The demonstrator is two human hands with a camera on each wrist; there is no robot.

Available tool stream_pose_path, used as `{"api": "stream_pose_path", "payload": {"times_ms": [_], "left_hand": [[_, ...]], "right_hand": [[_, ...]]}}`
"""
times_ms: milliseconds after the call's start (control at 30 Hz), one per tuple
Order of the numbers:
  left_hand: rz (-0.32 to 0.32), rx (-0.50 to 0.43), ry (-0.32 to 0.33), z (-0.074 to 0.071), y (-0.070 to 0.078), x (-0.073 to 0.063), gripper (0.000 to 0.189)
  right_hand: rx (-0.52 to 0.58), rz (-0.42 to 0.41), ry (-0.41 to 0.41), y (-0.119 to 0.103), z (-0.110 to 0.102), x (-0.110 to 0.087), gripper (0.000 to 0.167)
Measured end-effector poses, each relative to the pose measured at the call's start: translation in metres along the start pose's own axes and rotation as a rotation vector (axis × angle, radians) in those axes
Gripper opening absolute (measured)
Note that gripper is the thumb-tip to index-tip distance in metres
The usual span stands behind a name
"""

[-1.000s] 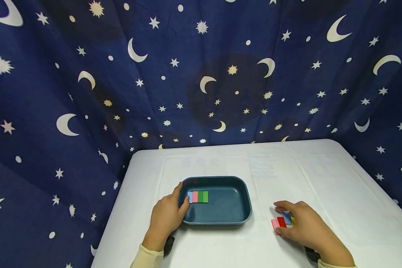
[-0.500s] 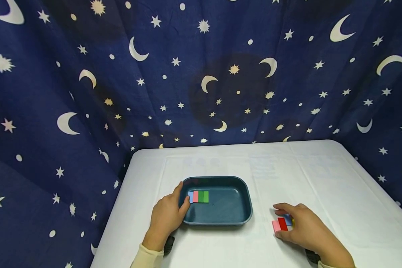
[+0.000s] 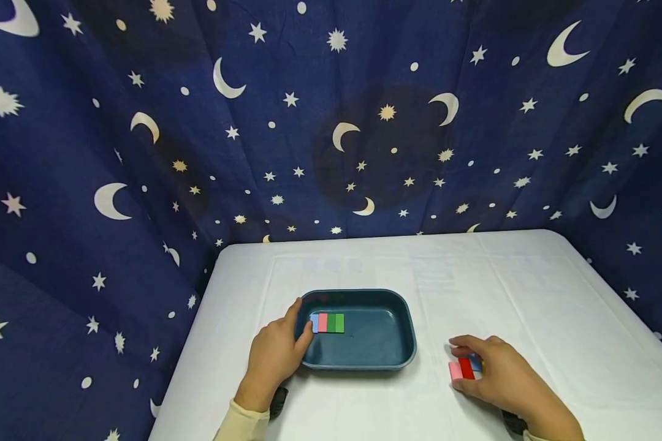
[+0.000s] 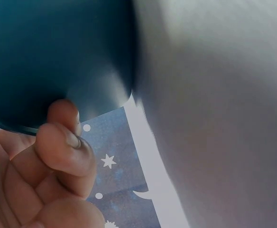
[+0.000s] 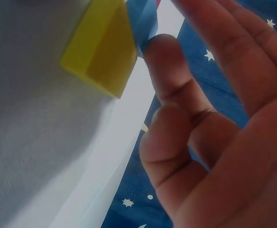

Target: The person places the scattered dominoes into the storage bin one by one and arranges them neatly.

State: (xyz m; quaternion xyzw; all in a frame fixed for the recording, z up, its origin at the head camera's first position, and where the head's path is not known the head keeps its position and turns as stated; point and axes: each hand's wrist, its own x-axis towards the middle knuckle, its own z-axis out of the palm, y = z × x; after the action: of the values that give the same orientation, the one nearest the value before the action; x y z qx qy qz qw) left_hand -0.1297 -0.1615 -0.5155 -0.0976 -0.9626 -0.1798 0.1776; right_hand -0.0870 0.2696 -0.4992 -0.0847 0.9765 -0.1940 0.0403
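A dark teal tray (image 3: 369, 346) stands on the table, and my left hand (image 3: 277, 352) grips its left side, thumb inside and fingers outside the rim. Inside, near that thumb, lie blue (image 3: 314, 323), pink (image 3: 322, 323) and green blocks (image 3: 335, 323) side by side. To the tray's right, my right hand (image 3: 499, 370) curls round a red block (image 3: 466, 368), thumb at its near end and fingertips at its far end. A pink block (image 3: 455, 371) touches its left side. Partly hidden beneath the hand are a blue block (image 3: 475, 362) and a yellow block (image 5: 103, 47).
A white cloth covers the table (image 3: 529, 294). Behind and to the left hangs a dark blue curtain (image 3: 287, 147) with moons and stars. Each wrist carries a black band, partly in sight.
My right hand stays almost still; the red and pink blocks under it have shifted very slightly right. The left hand keeps its hold on the tray. The head view has tilted a little.
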Motion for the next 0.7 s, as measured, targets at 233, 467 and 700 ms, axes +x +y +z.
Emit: {"api": "stream_pose_path", "payload": {"times_ms": [233,467,700], "left_hand": [[0.004,-0.004,0.005,0.0005,-0.0004,0.0,0.061],[0.007,-0.011,0.008,0.0008,0.0,-0.0004,0.061],[0.007,-0.002,0.011,-0.0011,0.0009,-0.0009,0.061]], "right_hand": [[-0.002,-0.017,0.009,0.0002,-0.0018,0.0007,0.078],[0.007,-0.045,0.035,0.0,-0.0011,-0.0007,0.071],[0.01,-0.071,0.053,-0.0001,0.0,-0.001,0.066]]}}
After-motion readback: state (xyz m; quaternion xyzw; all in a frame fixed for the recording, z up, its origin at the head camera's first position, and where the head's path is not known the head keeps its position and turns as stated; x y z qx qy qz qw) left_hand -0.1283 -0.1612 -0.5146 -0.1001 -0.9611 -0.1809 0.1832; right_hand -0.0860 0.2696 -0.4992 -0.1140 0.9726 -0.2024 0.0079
